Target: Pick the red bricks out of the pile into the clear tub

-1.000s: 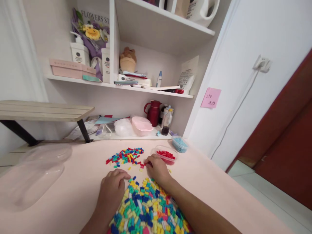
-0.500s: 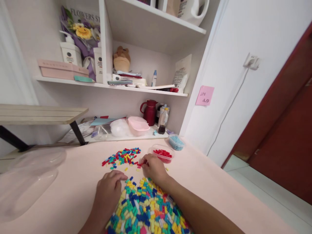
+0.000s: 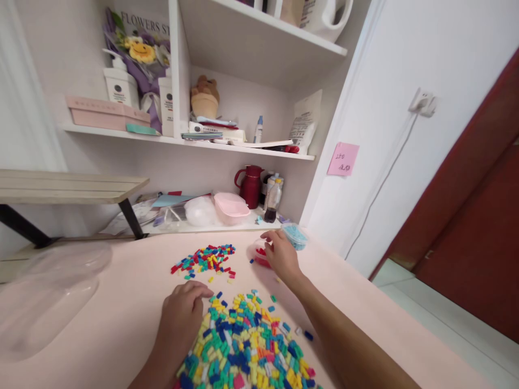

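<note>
My right hand [image 3: 283,256] is over a clear tub of red bricks [image 3: 261,258], its fingers bent together and pointing down. It covers most of the tub, and anything between the fingertips is hidden. My left hand [image 3: 183,302] rests on the table, fingers loosely stretched and thumb apart, holding nothing. Its fingertips lie close to a dark blue brick [image 3: 219,295], at the edge of a large pile of small mixed-colour toy bricks [image 3: 247,340]. Farther back spreads a smaller heap of mixed bricks [image 3: 206,259], with several red ones on its right side.
A tub of light blue bricks [image 3: 295,236] stands behind my right hand. Clear plastic lids or trays [image 3: 48,297] lie at left, near a small wooden stand [image 3: 73,186]. Along the back are a pink container [image 3: 231,208], a red jug [image 3: 250,186] and a bottle [image 3: 273,201].
My right hand has moved right and away from me, from the red bricks beside the smaller heap to above the red tub. My left hand has stayed in place.
</note>
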A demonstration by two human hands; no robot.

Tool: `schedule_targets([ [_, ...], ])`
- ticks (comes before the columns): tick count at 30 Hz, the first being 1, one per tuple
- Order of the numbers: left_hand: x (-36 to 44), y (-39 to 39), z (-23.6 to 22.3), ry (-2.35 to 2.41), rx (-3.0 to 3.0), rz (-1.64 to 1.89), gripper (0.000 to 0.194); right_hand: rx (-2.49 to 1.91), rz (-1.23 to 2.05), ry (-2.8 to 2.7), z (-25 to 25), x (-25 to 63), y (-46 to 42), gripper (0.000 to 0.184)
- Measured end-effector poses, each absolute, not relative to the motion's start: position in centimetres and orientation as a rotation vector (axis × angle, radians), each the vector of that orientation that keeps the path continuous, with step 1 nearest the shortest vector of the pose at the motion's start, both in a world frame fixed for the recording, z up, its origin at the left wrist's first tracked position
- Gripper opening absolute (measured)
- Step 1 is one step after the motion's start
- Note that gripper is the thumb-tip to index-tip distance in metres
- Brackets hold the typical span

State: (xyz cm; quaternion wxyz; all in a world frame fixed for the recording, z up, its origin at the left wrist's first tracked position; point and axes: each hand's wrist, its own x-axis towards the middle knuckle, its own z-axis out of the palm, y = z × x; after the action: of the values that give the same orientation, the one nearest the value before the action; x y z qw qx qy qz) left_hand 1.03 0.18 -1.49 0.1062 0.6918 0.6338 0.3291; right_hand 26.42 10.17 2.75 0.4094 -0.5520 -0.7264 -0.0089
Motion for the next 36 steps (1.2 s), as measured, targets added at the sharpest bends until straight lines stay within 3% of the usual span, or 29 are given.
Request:
schedule_targets([
  [6, 1.1, 0.3, -1.6, 1.863, 2.037, 0.978, 0.042, -1.142, 0.158, -2.169, 1.7, 22.7, 8.2, 0.024],
  [11, 1.4, 0.1, -1.5, 1.877, 2.022, 1.000, 0.042, -1.270, 0.047, -2.395, -0.2, 21.0, 7.2, 0.031],
  [25, 1.5, -0.3, -1.4, 1.875, 2.008, 1.013, 0.042, -1.295, 0.238, -2.255, -1.5, 21.3, 7.8, 0.036],
  [36, 1.5, -0.2, -1.5, 1.871, 2.015, 1.008, 0.042, -1.293, 0.116, -2.330, -1.5, 21.0, 7.5, 0.043],
])
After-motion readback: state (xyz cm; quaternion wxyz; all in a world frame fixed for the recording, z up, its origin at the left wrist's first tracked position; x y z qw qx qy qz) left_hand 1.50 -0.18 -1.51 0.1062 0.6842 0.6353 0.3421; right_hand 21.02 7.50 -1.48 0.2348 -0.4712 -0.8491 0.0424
